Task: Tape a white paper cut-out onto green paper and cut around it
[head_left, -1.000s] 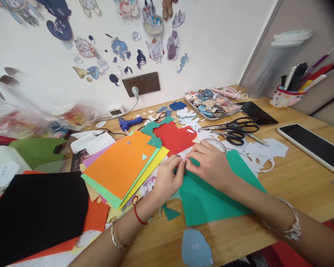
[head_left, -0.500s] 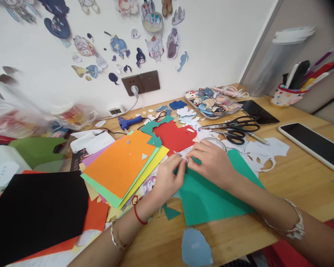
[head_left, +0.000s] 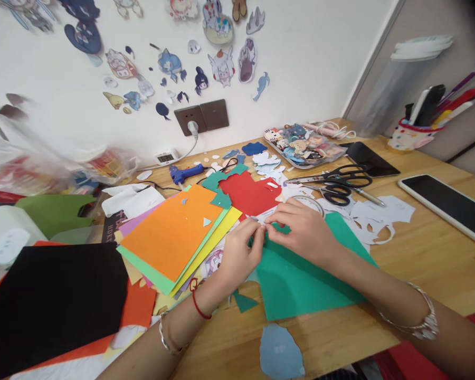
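Observation:
My left hand (head_left: 242, 244) and my right hand (head_left: 302, 228) meet fingertip to fingertip over the upper left part of a green sheet (head_left: 309, 285). Both are closed in a pinch. A small pale piece (head_left: 257, 218) shows at the left fingertips; the fingers cover most of it, so its kind is unclear. Whether the right fingers grip the same piece cannot be made out. Just behind the hands lies a red sheet (head_left: 249, 192) with a ragged teal offcut (head_left: 221, 184) beside it. Orange, yellow and light green sheets (head_left: 166, 232) are stacked left of my left hand.
Scissors (head_left: 336, 182) and a pen (head_left: 368, 197) lie on white paper scraps behind my right hand. A phone (head_left: 451, 206) rests at the right. Further back are a blue glue gun (head_left: 185, 173) and a tray of cutouts (head_left: 301, 148). Black sheet (head_left: 59, 301) covers the left front.
The whole view has shifted very slightly. Both hands keep the same pinched pose at the same spot on the green sheet.

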A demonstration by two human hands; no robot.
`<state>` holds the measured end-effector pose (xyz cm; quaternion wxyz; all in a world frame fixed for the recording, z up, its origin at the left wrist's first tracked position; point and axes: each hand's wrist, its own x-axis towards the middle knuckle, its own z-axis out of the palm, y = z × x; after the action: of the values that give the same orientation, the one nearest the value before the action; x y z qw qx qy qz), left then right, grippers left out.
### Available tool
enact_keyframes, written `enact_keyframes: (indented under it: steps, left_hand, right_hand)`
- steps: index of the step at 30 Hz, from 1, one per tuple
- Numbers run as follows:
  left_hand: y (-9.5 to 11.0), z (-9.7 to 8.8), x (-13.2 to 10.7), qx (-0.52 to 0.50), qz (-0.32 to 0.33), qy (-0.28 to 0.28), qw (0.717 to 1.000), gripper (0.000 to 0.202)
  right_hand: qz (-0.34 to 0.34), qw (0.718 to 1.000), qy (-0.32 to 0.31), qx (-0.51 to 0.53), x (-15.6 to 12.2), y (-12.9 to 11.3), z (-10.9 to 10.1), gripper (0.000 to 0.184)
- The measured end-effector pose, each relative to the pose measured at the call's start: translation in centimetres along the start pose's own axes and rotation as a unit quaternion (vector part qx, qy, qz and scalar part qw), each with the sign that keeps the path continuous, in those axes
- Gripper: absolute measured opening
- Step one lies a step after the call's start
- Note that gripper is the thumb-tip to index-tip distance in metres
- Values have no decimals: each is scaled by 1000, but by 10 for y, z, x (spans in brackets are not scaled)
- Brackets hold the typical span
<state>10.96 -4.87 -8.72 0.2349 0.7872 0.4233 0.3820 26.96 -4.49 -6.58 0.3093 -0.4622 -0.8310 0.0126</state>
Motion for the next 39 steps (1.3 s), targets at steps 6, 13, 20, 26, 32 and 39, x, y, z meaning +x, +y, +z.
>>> enact_keyframes:
  steps: [6,13,20,26,32,39]
  left_hand:
    - [1,1,0,5,5,-6,1000,24]
    - [1,1,0,4,3,1,1000,22]
    - [-1,1,0,3,-1,0,1000,23]
    - [0,1,0,0,5,0,1000,23]
    - [1,0,0,-2,8,-4,1000,23]
    - [2,0,0,-2,6,-5,1000,24]
  right_hand:
    - [-9,1000,3,-21,0,-1,1,15]
    - [-14,1000,-17,-12,-1,1,1,17]
    - [-18,1000,-12,2,-1,1,1,19]
    - [-31,999,-18,1,-1,2,0,20]
    - [-24,999,-33,7,0,2,-2,21]
    - [-1,999,-34,18,1,3,-2,20]
